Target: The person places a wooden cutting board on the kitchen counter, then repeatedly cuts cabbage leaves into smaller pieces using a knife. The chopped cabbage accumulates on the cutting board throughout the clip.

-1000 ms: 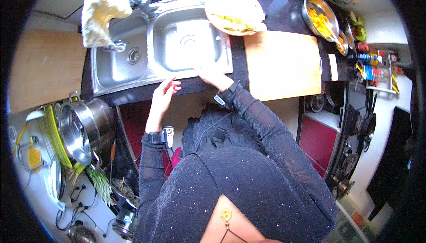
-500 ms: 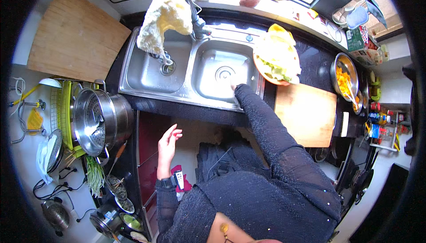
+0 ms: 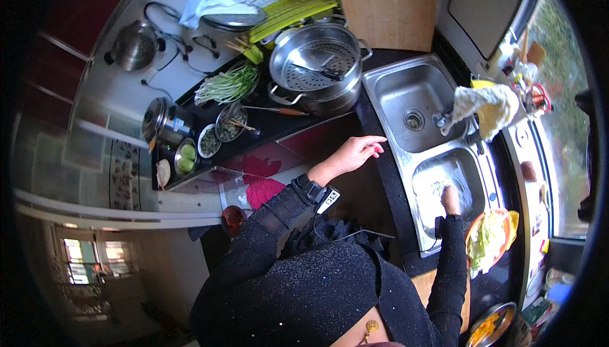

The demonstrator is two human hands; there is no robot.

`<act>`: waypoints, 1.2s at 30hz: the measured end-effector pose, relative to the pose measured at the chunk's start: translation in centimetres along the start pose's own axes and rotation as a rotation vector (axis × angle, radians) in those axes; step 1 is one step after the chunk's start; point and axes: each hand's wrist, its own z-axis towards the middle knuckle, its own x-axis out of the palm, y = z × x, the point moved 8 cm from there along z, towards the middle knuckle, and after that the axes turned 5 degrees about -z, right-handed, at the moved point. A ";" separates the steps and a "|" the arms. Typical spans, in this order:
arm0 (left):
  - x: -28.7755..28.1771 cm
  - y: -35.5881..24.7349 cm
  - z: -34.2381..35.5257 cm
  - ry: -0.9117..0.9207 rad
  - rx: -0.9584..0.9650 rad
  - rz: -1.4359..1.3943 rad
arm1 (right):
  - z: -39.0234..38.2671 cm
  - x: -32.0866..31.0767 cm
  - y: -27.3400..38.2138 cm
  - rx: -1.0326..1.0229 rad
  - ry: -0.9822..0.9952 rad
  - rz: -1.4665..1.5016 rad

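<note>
My left hand [image 3: 356, 155] is open, holding nothing, with its index finger stretched toward the front rim of the steel double sink [image 3: 398, 147]. A dark watch [image 3: 309, 188] sits on its wrist. My right hand [image 3: 451, 200] reaches down into the nearer basin [image 3: 466, 169], over its bottom. Its fingers are hidden, so whether it holds anything cannot be made out. Beside that forearm stands an orange bowl with pale green leaves [image 3: 487, 243]. A whitish cloth [image 3: 485, 109] hangs over the tap between the two basins.
A steel steamer pot [image 3: 317, 68] with a knife [image 3: 330, 74] lying in it stands left of the sink. Spring onions [image 3: 231, 84], small bowls [image 3: 209, 141] and a lidded pot [image 3: 168, 122] line the counter. One cutting board [image 3: 387, 4] leans behind; another [image 3: 426, 287] lies under my right arm.
My view has turned strongly to the left, bringing the left counter and a far window into sight. My left hand is now closer to the sink's edge; my right hand stays in the same basin.
</note>
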 end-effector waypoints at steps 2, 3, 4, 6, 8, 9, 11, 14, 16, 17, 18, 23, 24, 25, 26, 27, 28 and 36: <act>-1.4 -1.7 -0.7 -0.048 0.047 0.013 | 0.1 0.5 -1.0 0.043 0.035 -0.005; -2.4 -2.3 -1.1 -0.081 0.080 0.020 | 0.4 -0.1 0.1 -0.084 0.004 0.028; -3.6 -2.8 -1.6 -0.111 0.112 0.028 | 0.3 -0.9 0.9 -0.138 0.019 0.033; -6.5 -3.6 -2.7 -0.168 0.188 0.015 | 0.2 -3.1 2.9 -0.140 0.111 0.123; -9.8 -3.8 -3.6 -0.235 0.219 -0.049 | 0.1 -5.7 5.4 -0.024 0.267 0.247; -11.5 -3.7 -4.0 -0.249 0.230 -0.074 | 0.0 -7.0 7.0 0.065 0.326 0.477; -14.3 -3.4 -4.6 -0.273 0.261 -0.140 | -0.9 -9.6 10.6 0.243 0.350 0.947; -17.4 -2.3 -5.1 -0.269 0.255 -0.183 | -2.3 -11.5 16.1 0.288 0.230 0.508; -19.3 -2.3 -5.3 -0.303 0.239 -0.070 | -0.6 -13.6 20.7 0.217 0.173 0.173; -20.5 -2.2 -5.0 -0.309 0.250 -0.130 | 0.8 -14.6 23.1 0.161 0.165 0.090; -21.4 -1.8 -4.9 -0.322 0.219 -0.187 | 2.3 -16.2 25.9 0.066 0.098 0.043; -23.9 -2.2 -3.0 -0.178 0.255 -0.936 | 9.5 -24.7 40.4 -0.198 -0.276 0.265; -23.9 -2.6 -2.8 -0.125 0.267 -1.038 | 10.3 -25.1 43.7 -0.294 -0.259 0.276; -23.8 -2.6 -2.5 -0.094 0.216 -1.082 | 11.1 -25.3 47.4 -0.410 -0.298 0.309; -24.0 -2.9 -2.4 -0.074 0.211 -1.138 | 12.2 -24.6 50.5 -0.475 -0.269 0.344; -24.1 -3.0 -2.4 -0.059 0.198 -1.198 | 13.4 -23.4 53.2 -0.495 -0.211 0.214; -24.2 -3.0 -2.3 -0.057 0.177 -1.258 | 14.5 -22.0 55.2 -0.461 -0.184 0.059; -25.2 -2.6 -2.1 0.105 0.207 -1.282 | 19.3 -14.3 60.0 -0.363 0.104 -0.337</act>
